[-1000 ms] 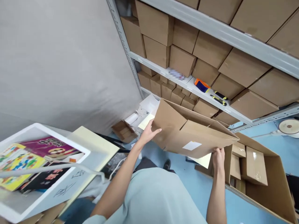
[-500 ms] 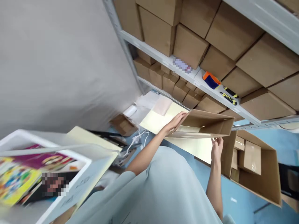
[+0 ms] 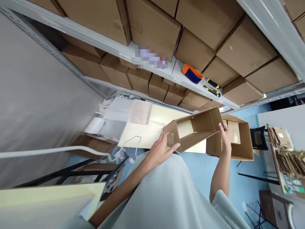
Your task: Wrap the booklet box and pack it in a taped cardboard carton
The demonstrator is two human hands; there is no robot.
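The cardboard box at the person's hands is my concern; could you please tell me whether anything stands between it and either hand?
Nothing visible does: the left hand lies against the cardboard box at its left end, and the right hand holds its right-hand edge, with no other item showing in between.

One camera, worn on the head, looks forward and steeply down, over the near edge of the yellow table, close below, to the shelf beyond, whose front edge runs slanting through the view.
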